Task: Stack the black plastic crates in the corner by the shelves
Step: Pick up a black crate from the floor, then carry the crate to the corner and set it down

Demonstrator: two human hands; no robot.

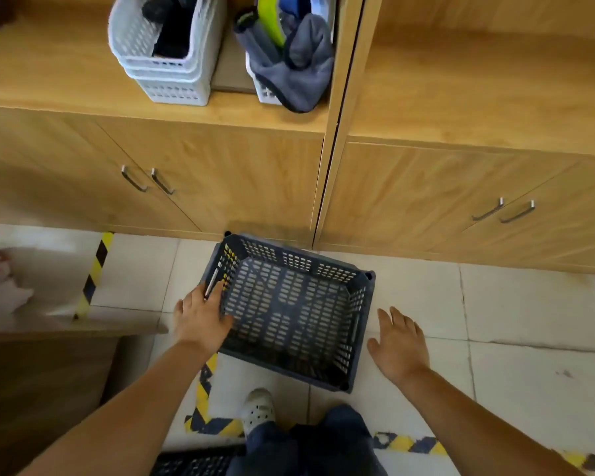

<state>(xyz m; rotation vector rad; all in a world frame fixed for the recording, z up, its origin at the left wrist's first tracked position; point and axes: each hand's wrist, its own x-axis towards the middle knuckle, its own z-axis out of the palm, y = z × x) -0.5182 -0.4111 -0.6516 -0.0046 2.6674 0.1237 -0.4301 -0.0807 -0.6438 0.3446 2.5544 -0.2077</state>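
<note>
A black perforated plastic crate (289, 310) sits upright and empty on the tiled floor just in front of the wooden cabinets. My left hand (201, 317) rests on its left rim beside the metal handle, fingers over the edge. Just right of the crate, my right hand (401, 341) hovers with fingers spread, holding nothing and not touching the wall. Part of another black crate (196, 462) shows at the bottom edge by my knee.
Wooden cabinets (241, 187) with metal handles stand behind the crate. On the shelf above are stacked white baskets (165, 67) and a grey cloth (296, 67). Yellow-black tape (93, 273) marks the floor. A low wooden surface (49, 372) is at left. My shoe (258, 407) is near the crate.
</note>
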